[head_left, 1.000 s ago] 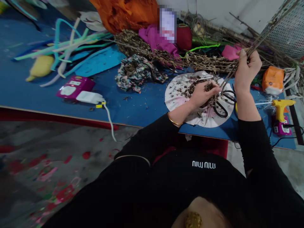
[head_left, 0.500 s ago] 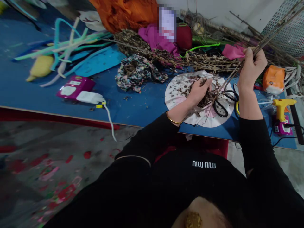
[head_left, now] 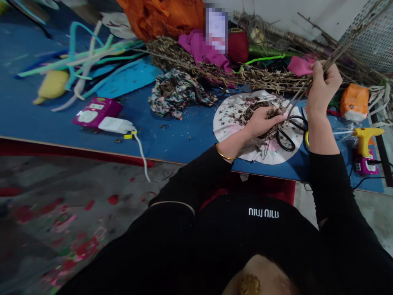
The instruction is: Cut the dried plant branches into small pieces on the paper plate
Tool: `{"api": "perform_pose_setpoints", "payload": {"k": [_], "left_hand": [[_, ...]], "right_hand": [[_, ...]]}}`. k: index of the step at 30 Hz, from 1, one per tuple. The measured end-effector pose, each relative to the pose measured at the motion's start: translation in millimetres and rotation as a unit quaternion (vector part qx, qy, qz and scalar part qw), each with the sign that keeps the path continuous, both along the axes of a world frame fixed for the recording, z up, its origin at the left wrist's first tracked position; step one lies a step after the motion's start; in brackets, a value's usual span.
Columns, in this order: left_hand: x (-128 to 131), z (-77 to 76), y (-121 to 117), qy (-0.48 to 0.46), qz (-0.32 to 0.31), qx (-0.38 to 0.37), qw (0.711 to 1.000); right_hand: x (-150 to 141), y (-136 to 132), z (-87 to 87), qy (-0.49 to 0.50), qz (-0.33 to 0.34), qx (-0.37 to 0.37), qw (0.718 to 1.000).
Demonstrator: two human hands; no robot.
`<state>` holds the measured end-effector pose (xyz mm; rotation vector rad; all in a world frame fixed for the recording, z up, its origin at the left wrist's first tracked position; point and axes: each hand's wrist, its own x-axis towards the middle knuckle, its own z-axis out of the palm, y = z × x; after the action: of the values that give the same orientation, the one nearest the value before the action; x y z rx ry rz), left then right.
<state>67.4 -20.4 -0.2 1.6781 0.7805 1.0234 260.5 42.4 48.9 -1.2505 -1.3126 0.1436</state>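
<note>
My right hand (head_left: 324,88) is closed around a few long, dried plant stems (head_left: 340,50), which slant from the upper right down toward the white cloth. At their lower, leafy ends my left hand (head_left: 261,122) pinches them, thumb pressed toward the fingers; most of its fingertips are hidden. Beneath it a round white cloth (head_left: 225,133) carries a heap of crumbled brown leaves (head_left: 250,112). Black-handled scissors (head_left: 286,146) lie on the cloth's right part, their blades partly out of sight by my right wrist.
Behind the cloth lies a pile of dried branches (head_left: 264,78). A crumpled floral cloth (head_left: 175,96) and a purple box (head_left: 97,111) with a white plug are on the left. To the right are a yellow glue gun (head_left: 365,137) and an orange packet (head_left: 354,102).
My left hand slid left off the stem ends into the leaf heap, then came back to pinch the stems. My right hand shifted slightly right, keeping its hold.
</note>
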Motion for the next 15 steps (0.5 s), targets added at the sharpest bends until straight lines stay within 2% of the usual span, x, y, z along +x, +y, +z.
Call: {"api": "perform_pose_setpoints", "payload": {"k": [4, 8, 10, 12, 15], "left_hand": [[-2.0, 6.9, -2.5, -0.035, 0.0, -0.03, 0.999], [-3.2, 8.7, -2.4, 0.008, 0.013, 0.018, 1.0], [-2.6, 4.9, -0.1, 0.009, 0.03, 0.026, 0.999], [-0.9, -1.3, 3.1, -0.023, 0.045, -0.003, 0.999], [2.6, -10.6, 6.9, -0.085, 0.039, -0.082, 0.992]], "right_hand": [[7.0, 3.1, -0.7, 0.031, 0.008, 0.0, 0.999], [8.3, 4.9, -2.7, 0.039, 0.06, -0.049, 0.996], [7.5, 3.5, -1.2, 0.039, 0.061, -0.051, 0.996], [6.9, -0.5, 3.2, 0.025, 0.068, -0.054, 0.996], [5.8, -11.9, 12.7, -0.025, 0.114, -0.085, 0.99]]}}
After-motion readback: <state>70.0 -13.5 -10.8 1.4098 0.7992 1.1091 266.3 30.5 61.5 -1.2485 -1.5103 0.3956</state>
